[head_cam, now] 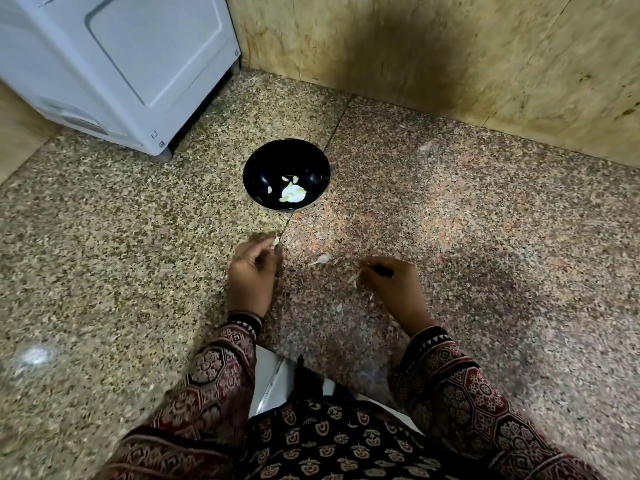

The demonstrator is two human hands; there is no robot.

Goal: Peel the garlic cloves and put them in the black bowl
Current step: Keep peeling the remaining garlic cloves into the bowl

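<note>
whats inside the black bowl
A few pale garlic pieces lie in the bowl, toward its near side. Nothing covers the bowl, but whatever sits under the biggest white piece can't be seen.

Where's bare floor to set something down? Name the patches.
Bare: floor right of the black bowl up to the wall; floor left of the left hand, below the white appliance. Crowded: between it and the right hand, with a garlic piece and peel scrap.
</note>
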